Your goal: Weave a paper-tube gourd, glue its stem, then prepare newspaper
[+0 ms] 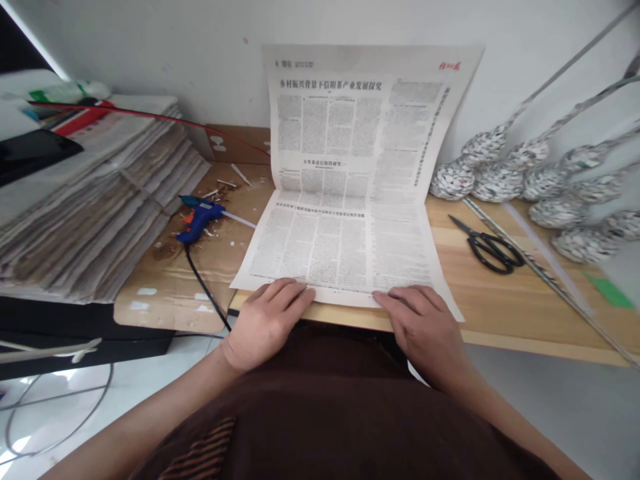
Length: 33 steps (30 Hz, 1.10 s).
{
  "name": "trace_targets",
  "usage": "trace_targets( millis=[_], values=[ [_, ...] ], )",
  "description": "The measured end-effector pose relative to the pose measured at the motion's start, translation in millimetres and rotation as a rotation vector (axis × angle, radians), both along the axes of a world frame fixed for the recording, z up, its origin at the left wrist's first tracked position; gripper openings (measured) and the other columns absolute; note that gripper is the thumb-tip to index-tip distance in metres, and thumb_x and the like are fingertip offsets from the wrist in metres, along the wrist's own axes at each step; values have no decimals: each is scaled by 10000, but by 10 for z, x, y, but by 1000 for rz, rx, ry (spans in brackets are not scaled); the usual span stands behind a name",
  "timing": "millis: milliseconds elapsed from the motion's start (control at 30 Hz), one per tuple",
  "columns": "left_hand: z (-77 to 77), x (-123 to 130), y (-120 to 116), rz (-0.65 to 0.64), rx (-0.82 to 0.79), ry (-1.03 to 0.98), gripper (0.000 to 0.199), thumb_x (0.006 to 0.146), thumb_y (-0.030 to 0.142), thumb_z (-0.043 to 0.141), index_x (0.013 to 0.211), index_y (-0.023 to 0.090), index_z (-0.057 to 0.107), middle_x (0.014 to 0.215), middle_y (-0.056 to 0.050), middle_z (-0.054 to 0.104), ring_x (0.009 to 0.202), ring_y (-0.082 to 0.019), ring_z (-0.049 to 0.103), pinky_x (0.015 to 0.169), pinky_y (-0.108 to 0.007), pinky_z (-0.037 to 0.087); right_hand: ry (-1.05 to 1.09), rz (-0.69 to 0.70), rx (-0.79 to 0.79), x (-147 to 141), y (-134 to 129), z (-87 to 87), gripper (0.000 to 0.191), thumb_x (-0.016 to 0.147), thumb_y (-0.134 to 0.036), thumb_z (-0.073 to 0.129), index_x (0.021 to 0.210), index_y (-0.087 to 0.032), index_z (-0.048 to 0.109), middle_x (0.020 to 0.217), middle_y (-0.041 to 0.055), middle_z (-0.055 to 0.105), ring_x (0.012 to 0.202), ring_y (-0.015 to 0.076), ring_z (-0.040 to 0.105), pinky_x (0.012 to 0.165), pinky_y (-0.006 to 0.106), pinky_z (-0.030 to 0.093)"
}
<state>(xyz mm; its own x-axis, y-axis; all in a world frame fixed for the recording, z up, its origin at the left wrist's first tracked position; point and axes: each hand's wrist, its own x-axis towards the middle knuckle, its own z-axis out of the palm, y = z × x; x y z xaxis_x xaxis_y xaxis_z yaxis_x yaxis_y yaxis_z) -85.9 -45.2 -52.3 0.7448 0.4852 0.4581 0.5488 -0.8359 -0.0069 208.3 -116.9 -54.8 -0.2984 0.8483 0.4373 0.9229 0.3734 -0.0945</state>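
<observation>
A printed newspaper sheet lies on the wooden table in front of me, its far half bent upright against the wall. My left hand is at the near edge of the sheet, left of its middle, with curled fingers closed on the paper. Farther right along that same edge, my right hand grips the paper too, its fingers bent and close together. The undersides of both hands are hidden, so I cannot see how the edge sits between thumbs and fingers.
Left of the sheet, a blue glue gun rests on cardboard beside a tall newspaper stack. To the right are black scissors, a long thin strip and several woven paper bulbs with long stems against the wall.
</observation>
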Motion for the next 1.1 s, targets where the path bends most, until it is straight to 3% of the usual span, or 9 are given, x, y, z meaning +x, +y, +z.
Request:
trace_targets(
  millis=[133,267,367,667,1100],
  values=[
    [-28,-118,9,86,-47,11,364,935,39,490,1258,132,631,1175,-130,676,1083,-290,634,854,-457,619,-29,10,2,17,14,-10,336,923,-41,542,1174,-176,721,995,86,693,947,244,566,869,378,482],
    [-55,-183,-4,199,-89,-65,387,911,35,564,1279,146,607,1173,-125,646,1076,-257,630,926,-440,602,-92,4,-40,26,49,3,463,911,-33,525,1344,-166,624,956,84,684,883,247,540,841,387,469],
    [-59,-178,-16,265,-96,-107,362,920,79,599,1277,135,588,1177,-130,632,1101,-248,619,957,-423,590,-108,25,-83,48,57,6,455,896,-22,518,1277,-216,675,975,85,676,886,251,529,825,384,463],
    [-70,-217,11,165,-114,-79,329,892,3,561,1183,136,639,1127,-113,653,1078,-262,607,919,-437,599,-20,61,-60,95,44,-18,390,910,-27,535,1233,-189,682,1005,93,667,937,251,542,881,419,494],
    [-81,-232,33,161,-129,-70,348,895,27,552,1210,141,647,1140,-115,663,1077,-261,597,900,-424,609,15,87,-60,150,60,-79,392,924,-52,509,1253,-201,663,1044,86,678,972,242,561,872,403,505]
  ],
)
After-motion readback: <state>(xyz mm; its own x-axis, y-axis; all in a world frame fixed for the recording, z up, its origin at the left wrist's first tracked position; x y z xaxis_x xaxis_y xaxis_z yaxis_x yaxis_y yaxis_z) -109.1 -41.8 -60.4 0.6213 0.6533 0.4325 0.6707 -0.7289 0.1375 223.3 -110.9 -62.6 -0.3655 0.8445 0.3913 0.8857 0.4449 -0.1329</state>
